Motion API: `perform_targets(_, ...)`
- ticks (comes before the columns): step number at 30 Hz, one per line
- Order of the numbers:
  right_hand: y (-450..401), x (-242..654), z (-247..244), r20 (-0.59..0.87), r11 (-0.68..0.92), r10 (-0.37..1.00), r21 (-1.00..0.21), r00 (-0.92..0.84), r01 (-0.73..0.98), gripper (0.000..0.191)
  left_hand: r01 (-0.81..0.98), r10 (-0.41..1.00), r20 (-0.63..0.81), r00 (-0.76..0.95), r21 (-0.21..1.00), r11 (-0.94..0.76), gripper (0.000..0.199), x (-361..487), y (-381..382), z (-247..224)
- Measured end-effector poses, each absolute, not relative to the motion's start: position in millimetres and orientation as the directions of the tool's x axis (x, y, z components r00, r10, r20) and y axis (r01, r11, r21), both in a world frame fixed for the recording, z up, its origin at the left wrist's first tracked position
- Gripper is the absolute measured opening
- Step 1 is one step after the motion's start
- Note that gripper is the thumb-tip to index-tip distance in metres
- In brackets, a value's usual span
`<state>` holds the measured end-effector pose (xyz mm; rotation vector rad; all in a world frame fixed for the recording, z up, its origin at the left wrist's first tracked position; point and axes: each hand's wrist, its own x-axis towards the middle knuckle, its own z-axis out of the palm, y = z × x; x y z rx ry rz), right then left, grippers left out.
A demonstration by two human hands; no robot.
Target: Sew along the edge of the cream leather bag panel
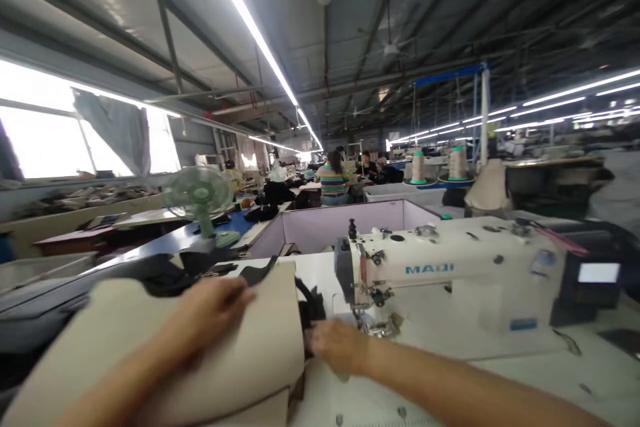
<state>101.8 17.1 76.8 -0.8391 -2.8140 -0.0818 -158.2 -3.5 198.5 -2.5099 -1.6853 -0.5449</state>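
My left hand [210, 310] lies flat on a large beige fabric piece [150, 347] that covers the left part of the sewing table, fingers spread toward black strap pieces [175, 273] at its far edge. My right hand [335, 343] reaches along the beige piece's right edge, touching dark fabric [311, 310] just left of the needle area [373, 323] of a white sewing machine [450, 273]. Motion blur hides whether the right fingers pinch anything.
A green desk fan [200, 200] stands beyond the fabric at left. A pale partitioned bin [345, 223] sits behind the machine. Thread cones [418, 167] stand at the back right. Other people [333, 180] work at distant tables. The white table [500, 373] extends right.
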Motion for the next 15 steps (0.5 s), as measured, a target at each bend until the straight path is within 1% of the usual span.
perform_targets(1, 9.7, 119.4, 52.8, 0.254, 0.809, 0.577, -0.048, -0.776, 0.586, 0.027, 0.894, 0.879, 0.274, 0.389, 0.116, -0.432, 0.034, -136.5, 6.2, 171.8)
perform_targets(3, -2.3, 146.1, 16.9, 0.302, 0.772, 0.629, -0.127, -0.717, 0.623, 0.029, 0.867, 0.866, 0.2, 0.459, 0.111, -0.486, 0.027, -103.7, 20.3, 122.7)
perform_targets(4, -5.3, 155.3, 6.8, 0.308, 0.762, 0.642, -0.164, -0.702, 0.626, 0.028, 0.851, 0.855, 0.173, 0.489, 0.118, -0.511, 0.03, -93.1, 25.4, 105.4)
perform_targets(6, -4.6, 167.5, 1.5, 0.285, 0.76, 0.65, -0.229, -0.705, 0.608, 0.021, 0.812, 0.82, 0.131, 0.557, 0.124, -0.571, 0.046, -82.1, 32.7, 91.2)
perform_targets(8, 3.3, 173.1, 9.0, 0.247, 0.758, 0.649, -0.292, -0.72, 0.583, 0.016, 0.777, 0.785, 0.092, 0.613, 0.11, -0.619, 0.052, -81.5, 36.5, 100.8)
perform_targets(9, 8.6, 173.8, 14.5, 0.232, 0.759, 0.642, -0.328, -0.731, 0.562, 0.015, 0.764, 0.772, 0.067, 0.633, 0.112, -0.636, 0.05, -83.6, 36.5, 111.3)
perform_targets(10, 14.1, 173.3, 19.8, 0.224, 0.763, 0.627, -0.368, -0.746, 0.531, 0.016, 0.751, 0.762, 0.041, 0.647, 0.141, -0.645, 0.045, -86.6, 35.1, 123.5)
perform_targets(12, 23.9, 168.8, 27.7, 0.227, 0.771, 0.584, -0.456, -0.779, 0.445, 0.023, 0.73, 0.76, -0.013, 0.65, 0.292, -0.618, 0.04, -93.2, 28.1, 146.5)
perform_targets(13, 27.4, 165.4, 29.6, 0.237, 0.768, 0.567, -0.498, -0.789, 0.402, 0.029, 0.714, 0.767, -0.019, 0.641, 0.382, -0.587, 0.043, -96.6, 23.2, 155.0)
perform_targets(14, 29.7, 161.5, 30.2, 0.247, 0.76, 0.557, -0.537, -0.793, 0.367, 0.033, 0.708, 0.788, 0.028, 0.615, 0.422, -0.567, 0.047, -100.1, 18.1, 160.3)
perform_targets(15, 30.5, 157.5, 29.8, 0.255, 0.745, 0.554, -0.576, -0.792, 0.336, 0.034, 0.719, 0.812, 0.127, 0.57, 0.401, -0.568, 0.051, -103.8, 13.3, 162.4)
